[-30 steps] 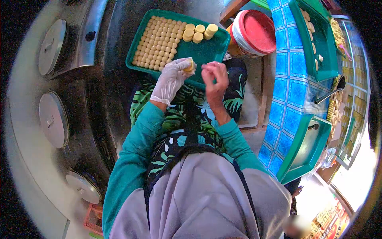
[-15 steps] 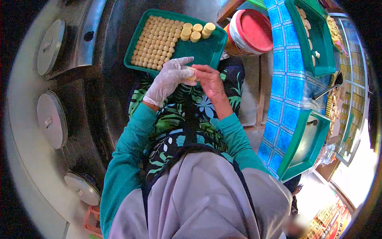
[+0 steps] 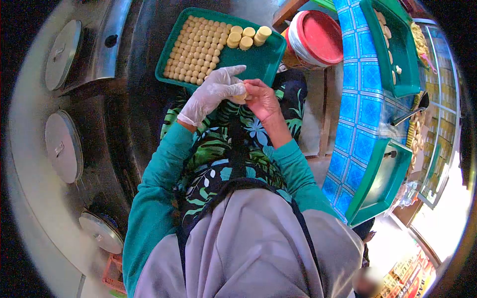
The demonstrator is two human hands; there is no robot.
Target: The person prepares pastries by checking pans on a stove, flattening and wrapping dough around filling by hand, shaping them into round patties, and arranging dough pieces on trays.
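Observation:
My left hand, in a white glove, is closed around a small pale dough piece, its index finger pointing out. Bare, my right hand pinches the same piece from the right side. Both hands meet over my lap, at the near edge of a green tray. Rows of small round dough balls fill the tray's left part. Several yellowish discs, some stacked, stand at its upper right.
A red-lidded bucket stands right of the tray. The blue tiled-pattern table carries a green tray with dough pieces and another tray with a brush. Round metal lids lie at left. Another person is partly visible at lower right.
My right hand has come left to meet the gloved hand and now touches the dough piece. My left index finger has stretched out.

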